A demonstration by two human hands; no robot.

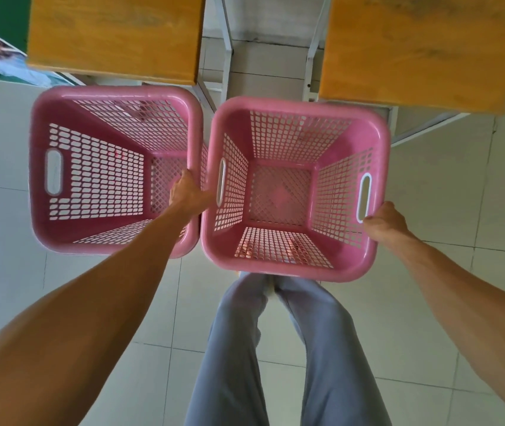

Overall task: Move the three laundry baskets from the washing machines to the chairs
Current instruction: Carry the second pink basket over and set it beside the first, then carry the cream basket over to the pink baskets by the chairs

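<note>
two pink baskets side by side: my left hand (187, 192) grips the left basket (60, 229) rim, my right hand (385, 222) the right basket (291, 269), near wooden chairs (113, 35)

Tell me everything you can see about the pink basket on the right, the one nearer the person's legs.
The right basket looks like glossy pink plastic, roughly square, with a thick rounded rim, lattice walls and floor, and oval handle slots on two opposite sides. It is empty and upright, held in front of the wooden chairs. The right hand grips its right rim by the handle slot. Its left rim seems to meet the neighbouring basket.
</note>
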